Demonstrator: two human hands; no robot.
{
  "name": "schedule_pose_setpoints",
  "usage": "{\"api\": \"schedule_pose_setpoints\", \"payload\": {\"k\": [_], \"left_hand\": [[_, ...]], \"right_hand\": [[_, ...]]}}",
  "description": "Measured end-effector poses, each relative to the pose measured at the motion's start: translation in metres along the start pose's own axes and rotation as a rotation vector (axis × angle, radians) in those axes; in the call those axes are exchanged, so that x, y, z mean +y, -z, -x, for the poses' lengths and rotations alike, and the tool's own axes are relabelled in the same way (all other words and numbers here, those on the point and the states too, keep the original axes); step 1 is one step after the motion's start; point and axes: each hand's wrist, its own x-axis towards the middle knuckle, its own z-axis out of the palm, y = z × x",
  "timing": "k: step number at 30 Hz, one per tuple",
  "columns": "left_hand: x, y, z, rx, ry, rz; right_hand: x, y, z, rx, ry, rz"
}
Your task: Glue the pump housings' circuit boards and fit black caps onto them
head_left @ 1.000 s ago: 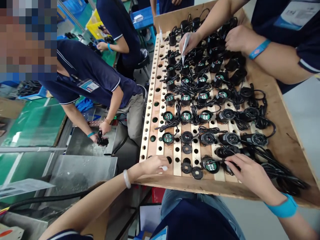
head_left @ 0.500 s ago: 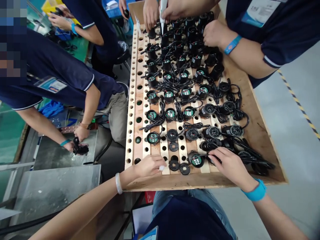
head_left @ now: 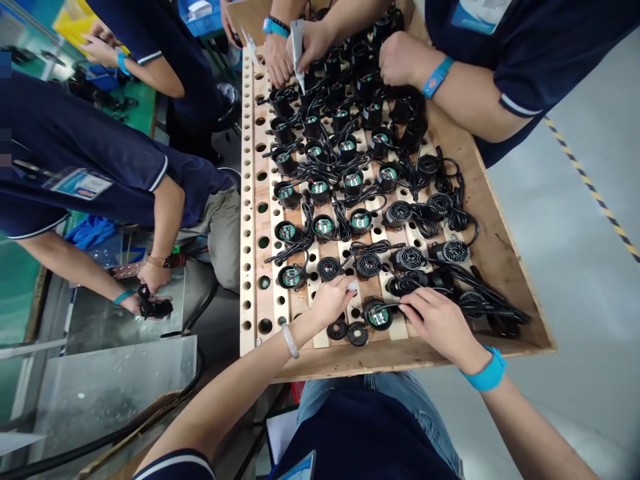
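Observation:
A wooden tray (head_left: 253,200) with rows of round holes carries several small black pump motors with green tops and coiled black cords. My left hand (head_left: 330,300) is closed around a small white-tipped tube (head_left: 353,287), its tip near the motor (head_left: 379,315) at the tray's near edge. My right hand (head_left: 434,320) rests on that motor's right side and grips it with its cord. Two loose black round caps (head_left: 349,331) lie just below my left hand.
Across the tray a co-worker's hands (head_left: 310,43) hold a white tube over the far motors. To the left a seated person's hand (head_left: 150,277) holds a black part above a grey metal bench (head_left: 120,367). Grey floor with a yellow-black stripe (head_left: 595,193) lies on the right.
My left hand has moved right and up from the tray's near edge to beside the near motor. My right hand has stayed on that motor. The view has shifted, tray now more central.

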Motion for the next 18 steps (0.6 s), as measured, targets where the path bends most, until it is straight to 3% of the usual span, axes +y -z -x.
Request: {"api": "schedule_pose_setpoints", "payload": {"k": [7,11,15,18], "left_hand": [[0.003,-0.01,0.004,0.048,0.099,0.052],[0.001,0.003,0.018,0.012,0.115,0.084],[0.007,0.028,0.041,-0.113,0.05,0.095],[0.024,0.038,0.047,-0.344,-0.011,0.016]], "right_hand": [[0.002,0.0,0.002,0.015,0.015,-0.007],[0.004,0.0,0.002,0.008,0.019,-0.012],[0.006,0.001,0.003,0.001,0.039,-0.036],[0.007,0.001,0.004,0.005,0.057,-0.037]]}}
